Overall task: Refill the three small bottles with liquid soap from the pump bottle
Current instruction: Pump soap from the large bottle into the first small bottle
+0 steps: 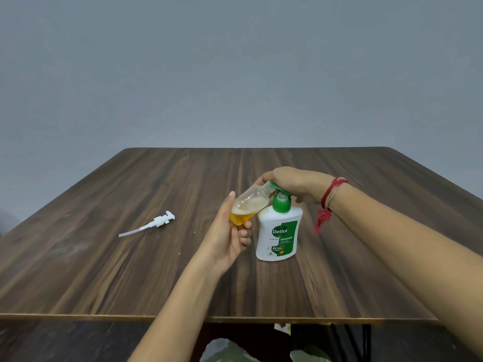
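Holding a tilted, part-filled small bottle (pixel 251 205), your left grip (pixel 230 231) has its neck at the spout of the pump bottle (pixel 279 236), upright on the tabletop (pixel 104 270) just right of it; your right grip (pixel 290 181) curls over the green head.

Soft, even light is cast. A dull sheen is seen on the table (pixel 68 246), whose edges are bowed; above it, a red tassel (pixel 322 220) is blurred.
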`<state>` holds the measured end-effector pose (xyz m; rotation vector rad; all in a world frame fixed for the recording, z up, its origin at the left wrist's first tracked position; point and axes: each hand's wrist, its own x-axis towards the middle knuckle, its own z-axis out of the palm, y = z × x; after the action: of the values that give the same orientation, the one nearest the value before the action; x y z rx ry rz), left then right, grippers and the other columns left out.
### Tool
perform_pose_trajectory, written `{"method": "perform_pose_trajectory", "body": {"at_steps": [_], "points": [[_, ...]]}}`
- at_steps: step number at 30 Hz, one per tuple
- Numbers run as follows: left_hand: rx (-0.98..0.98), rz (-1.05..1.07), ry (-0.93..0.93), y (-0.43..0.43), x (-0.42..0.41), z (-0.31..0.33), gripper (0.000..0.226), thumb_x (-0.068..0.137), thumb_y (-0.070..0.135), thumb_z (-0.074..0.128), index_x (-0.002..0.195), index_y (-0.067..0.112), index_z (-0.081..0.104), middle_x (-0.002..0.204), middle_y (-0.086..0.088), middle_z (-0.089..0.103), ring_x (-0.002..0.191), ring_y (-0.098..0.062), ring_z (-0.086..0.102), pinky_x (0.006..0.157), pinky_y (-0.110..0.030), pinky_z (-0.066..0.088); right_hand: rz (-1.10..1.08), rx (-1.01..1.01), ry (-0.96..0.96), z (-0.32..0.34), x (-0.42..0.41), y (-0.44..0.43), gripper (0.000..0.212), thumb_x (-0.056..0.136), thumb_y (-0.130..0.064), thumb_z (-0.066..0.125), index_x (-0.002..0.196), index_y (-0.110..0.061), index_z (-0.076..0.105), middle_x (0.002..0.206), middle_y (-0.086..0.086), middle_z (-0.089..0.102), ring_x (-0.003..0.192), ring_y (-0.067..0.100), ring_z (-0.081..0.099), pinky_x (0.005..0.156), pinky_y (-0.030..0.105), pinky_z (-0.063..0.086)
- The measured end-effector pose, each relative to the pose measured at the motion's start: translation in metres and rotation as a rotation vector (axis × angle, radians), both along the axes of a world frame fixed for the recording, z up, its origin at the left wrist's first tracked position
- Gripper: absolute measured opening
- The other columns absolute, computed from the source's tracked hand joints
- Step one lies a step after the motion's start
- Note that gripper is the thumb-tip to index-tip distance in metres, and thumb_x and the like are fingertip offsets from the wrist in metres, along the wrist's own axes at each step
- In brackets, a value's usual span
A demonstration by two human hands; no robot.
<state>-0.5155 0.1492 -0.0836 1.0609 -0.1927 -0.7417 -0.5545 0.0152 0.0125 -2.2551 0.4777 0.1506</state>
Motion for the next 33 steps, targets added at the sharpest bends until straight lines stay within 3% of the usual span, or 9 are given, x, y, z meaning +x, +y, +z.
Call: {"method": "perform_pose_trajectory", "body": {"at_steps": [5, 8, 10, 13, 18, 25, 28, 31, 33], "points": [[0.014, -0.026, -0.017, 0.002, 0.0, -0.006, 0.042, 0.095, 0.052, 0.043, 0.093, 0.014, 0.061, 0.051, 0.001, 0.047, 0.034, -0.004, 0.038, 0.035, -0.013, 0.035, 0.032, -0.078, 0.038, 0.0, 0.0, 0.001, 0.035, 0.095, -0.007, 0.031, 0.115, -0.011, 0.06, 0.082, 0.004, 0.057, 0.065, 0.01, 0.048, 0.051, 0.018, 0.034], [0.0, -0.031, -0.036, 0.001, 0.0, -0.005, 0.041, 0.095, 0.052, 0.042, 0.092, 0.015, 0.06, 0.052, 0.0, 0.047, 0.035, -0.004, 0.037, 0.035, -0.013, 0.033, 0.037, -0.05, 0.004, 0.002, 0.0, 0.001, 0.036, 0.094, -0.007, 0.033, 0.118, -0.003, 0.06, 0.082, 0.005, 0.058, 0.062, 0.01, 0.049, 0.049, 0.015, 0.038], [0.001, -0.023, -0.033, 0.002, 0.0, -0.006, 0.04, 0.095, 0.051, 0.042, 0.095, 0.015, 0.061, 0.052, 0.001, 0.047, 0.035, -0.003, 0.037, 0.035, -0.013, 0.033, 0.005, -0.056, 0.01, -0.002, -0.002, 0.003, 0.038, 0.095, -0.007, 0.031, 0.119, -0.008, 0.06, 0.077, 0.003, 0.057, 0.06, 0.009, 0.048, 0.042, 0.015, 0.037], [0.007, -0.033, -0.028, 0.003, 0.0, -0.006, 0.04, 0.096, 0.05, 0.042, 0.095, 0.015, 0.061, 0.052, 0.001, 0.047, 0.035, -0.004, 0.037, 0.035, -0.013, 0.033, 0.02, -0.089, 0.026, 0.0, -0.003, 0.003, 0.04, 0.096, -0.007, 0.029, 0.122, -0.011, 0.059, 0.074, 0.0, 0.054, 0.061, 0.008, 0.046, 0.045, 0.017, 0.032], [0.008, -0.026, -0.02, 0.002, 0.0, -0.004, 0.039, 0.096, 0.048, 0.042, 0.093, 0.014, 0.061, 0.052, 0.0, 0.048, 0.034, -0.004, 0.039, 0.034, -0.013, 0.035, 0.006, -0.054, 0.006, -0.001, -0.002, 0.002, 0.038, 0.095, -0.007, 0.029, 0.118, -0.01, 0.06, 0.075, 0.001, 0.057, 0.061, 0.009, 0.049, 0.044, 0.018, 0.037], [0.007, -0.028, -0.037, 0.004, 0.004, -0.001, 0.038, 0.095, 0.048, 0.043, 0.091, 0.014, 0.059, 0.051, 0.001, 0.047, 0.034, -0.003, 0.037, 0.034, -0.013, 0.033, 0.074, -0.109, 0.033, 0.006, -0.004, 0.003, 0.038, 0.097, -0.01, 0.031, 0.122, -0.006, 0.058, 0.096, 0.01, 0.059, 0.066, 0.01, 0.049, 0.053, 0.018, 0.035], [0.012, -0.02, -0.039, 0.004, 0.004, -0.002, 0.039, 0.095, 0.049, 0.044, 0.093, 0.014, 0.061, 0.051, 0.001, 0.047, 0.034, -0.003, 0.037, 0.034, -0.013, 0.033, 0.066, -0.136, 0.043, 0.002, -0.005, 0.004, 0.037, 0.097, -0.011, 0.033, 0.124, -0.009, 0.058, 0.103, 0.014, 0.059, 0.077, 0.017, 0.05, 0.052, 0.02, 0.031], [0.007, -0.028, -0.033, 0.003, 0.001, -0.004, 0.039, 0.095, 0.049, 0.044, 0.087, 0.014, 0.06, 0.052, 0.0, 0.047, 0.035, -0.003, 0.038, 0.035, -0.013, 0.034, 0.09, -0.145, 0.066, 0.004, -0.005, 0.003, 0.038, 0.097, -0.012, 0.033, 0.125, -0.007, 0.057, 0.105, 0.014, 0.059, 0.083, 0.02, 0.056, 0.052, 0.019, 0.031], [-0.006, -0.03, -0.032, 0.002, 0.0, -0.002, 0.039, 0.095, 0.048, 0.043, 0.088, 0.014, 0.061, 0.052, 0.0, 0.047, 0.035, -0.003, 0.038, 0.035, -0.013, 0.033, 0.088, -0.119, 0.058, 0.006, -0.005, 0.001, 0.038, 0.097, -0.014, 0.033, 0.125, -0.006, 0.058, 0.101, 0.011, 0.061, 0.075, 0.013, 0.057, 0.049, 0.016, 0.033]]}}
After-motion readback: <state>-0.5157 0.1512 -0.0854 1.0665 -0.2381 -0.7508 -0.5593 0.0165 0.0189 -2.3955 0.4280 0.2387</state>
